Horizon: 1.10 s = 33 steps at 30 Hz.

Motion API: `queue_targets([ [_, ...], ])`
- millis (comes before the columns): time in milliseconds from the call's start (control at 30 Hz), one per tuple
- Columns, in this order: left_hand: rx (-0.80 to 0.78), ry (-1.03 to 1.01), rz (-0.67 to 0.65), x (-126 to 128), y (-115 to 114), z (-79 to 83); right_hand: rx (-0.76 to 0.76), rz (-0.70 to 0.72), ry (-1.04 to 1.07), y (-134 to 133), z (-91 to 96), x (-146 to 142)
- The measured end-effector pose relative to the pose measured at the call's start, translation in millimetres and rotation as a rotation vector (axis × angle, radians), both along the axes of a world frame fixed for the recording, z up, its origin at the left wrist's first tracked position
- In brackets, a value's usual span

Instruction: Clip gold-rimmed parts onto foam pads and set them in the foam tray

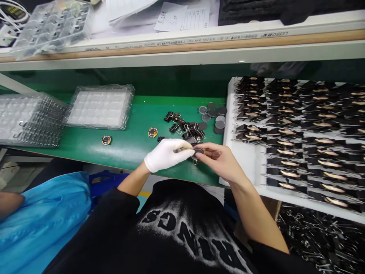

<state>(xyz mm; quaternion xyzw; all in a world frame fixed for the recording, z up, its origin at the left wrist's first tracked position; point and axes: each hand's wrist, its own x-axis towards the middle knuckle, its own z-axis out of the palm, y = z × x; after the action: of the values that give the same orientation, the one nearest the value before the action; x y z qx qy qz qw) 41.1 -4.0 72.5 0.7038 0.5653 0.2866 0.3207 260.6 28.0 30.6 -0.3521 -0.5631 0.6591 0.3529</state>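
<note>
My left hand, in a white glove, and my bare right hand meet over the front of the green bench. Pinched between their fingertips is a small dark round disc. Wire loops of a binder clip poke out just below it; whether the clip grips the disc I cannot tell. Just beyond my fingers lies a pile of black binder clips. Loose grey and black discs are scattered behind that pile. To the left on the bench are two round watch-like parts, one gold-rimmed and another.
At right, a white foam tray carries rows of clipped pieces. Below it are many loose binder clips. Clear plastic trays are stacked at left. A shelf edge crosses above the bench. Another person's blue clothing shows at lower left.
</note>
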Motion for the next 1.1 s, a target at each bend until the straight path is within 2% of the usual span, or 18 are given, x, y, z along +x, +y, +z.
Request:
queue_targets([
  [33, -0.003, -0.009, 0.047, -10.6, -0.9, -0.5, 0.009, -0.021, -0.015, -2.8, -1.7, 3.5],
  [100, 0.061, 0.074, 0.257, -36.6, -2.5, -3.1, 0.021, -0.098, -0.017, -8.3, -5.3, 10.8],
  [167, 0.148, 0.299, 0.444, -62.1, -4.8, -9.2, 0.015, -0.170, 0.027, -13.1, -8.7, 16.4],
  [200, 0.156, 0.422, 0.474, -72.2, -6.4, -13.5, 0.005, -0.192, 0.057, -15.0, -10.0, 17.9],
  [267, 0.123, 0.610, 0.411, -84.3, -9.7, -23.8, -0.019, -0.203, 0.102, -17.8, -11.6, 17.8],
  [367, 0.113, 0.752, 0.232, -85.6, -11.2, -39.2, -0.050, -0.162, 0.144, -19.4, -11.5, 11.3],
  [433, 0.159, 0.756, 0.201, -80.7, -9.1, -45.3, -0.084, -0.123, 0.166, -19.5, -11.1, 4.7],
  [467, 0.194, 0.707, 0.228, -77.1, -7.6, -46.2, -0.102, -0.109, 0.175, -19.5, -11.3, 1.1],
  [567, 0.334, 0.405, 0.340, -59.5, -4.7, -39.6, -0.117, -0.074, 0.199, -20.5, -14.1, -10.0],
  [667, 0.359, 0.094, 0.344, -30.1, -3.3, -25.4, -0.069, -0.029, 0.259, -23.4, -17.5, -20.5],
  [733, 0.280, -0.070, 0.293, -7.7, -0.7, -17.8, -0.010, -0.090, 0.277, -26.3, -17.8, -26.5],
  [833, 0.203, -0.266, 0.289, 21.2, 6.7, -14.1, 0.115, -0.327, 0.226, -31.5, -15.1, -33.6],
  [933, 0.348, -0.259, 0.370, 40.0, 15.0, -13.8, 0.198, -0.479, 0.201, -36.7, -11.7, -37.9],
  [1033, 0.513, -0.131, 0.396, 50.3, 21.0, -5.4, 0.244, -0.522, 0.222, -40.9, -10.2, -38.9],
  [1100, 0.506, -0.084, 0.383, 55.1, 23.5, 5.3, 0.268, -0.538, 0.219, -43.0, -10.5, -38.5],
])
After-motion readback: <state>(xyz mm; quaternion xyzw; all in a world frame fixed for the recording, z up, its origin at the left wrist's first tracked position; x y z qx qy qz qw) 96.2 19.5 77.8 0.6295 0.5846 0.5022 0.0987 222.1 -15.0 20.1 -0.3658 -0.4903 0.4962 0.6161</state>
